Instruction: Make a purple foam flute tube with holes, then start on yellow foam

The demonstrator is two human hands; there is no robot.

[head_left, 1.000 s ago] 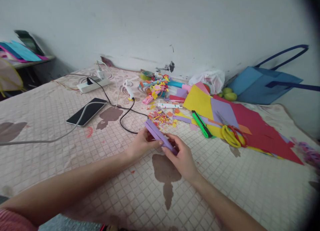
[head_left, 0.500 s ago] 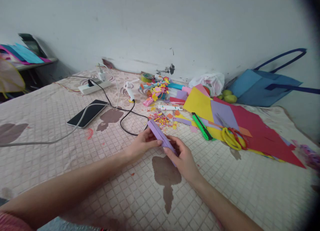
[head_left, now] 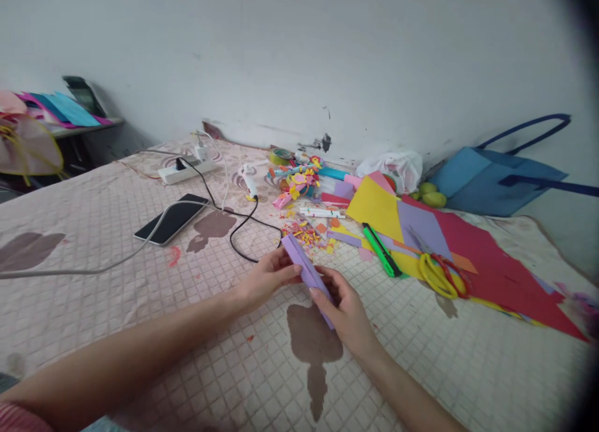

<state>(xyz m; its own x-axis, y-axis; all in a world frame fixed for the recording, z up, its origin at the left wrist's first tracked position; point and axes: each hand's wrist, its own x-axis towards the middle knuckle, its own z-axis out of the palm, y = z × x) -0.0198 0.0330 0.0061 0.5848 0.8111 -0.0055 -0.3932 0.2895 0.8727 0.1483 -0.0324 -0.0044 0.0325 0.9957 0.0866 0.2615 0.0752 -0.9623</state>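
Note:
Between both hands is a long, narrow strip of folded purple paper [head_left: 306, 271], slanting from upper left to lower right with a lengthwise crease or gap along it. My left hand [head_left: 274, 273] pinches its far part, thumb on top and fingers beneath. Nearer its lower end, my right hand [head_left: 340, 302] grips it with the thumb over the near face and fingers behind. Just beyond the strip lie small paper scraps [head_left: 306, 234]. To the right are a green utility knife [head_left: 381, 250] and yellow-and-red scissors [head_left: 442, 274].
Coloured sheets, including a red sheet [head_left: 496, 263] and a yellow sheet [head_left: 374, 202], spread at the right. A blue bag [head_left: 496, 179] stands behind. At left lie a black tablet [head_left: 171, 220], a power strip [head_left: 187, 171] and loose cables. A white glue gun [head_left: 249, 181] sits mid-back.
The view has shifted slightly, so the surroundings appear a little lower and further right. Both hands still hold the purple strip, with nearly the same grip.

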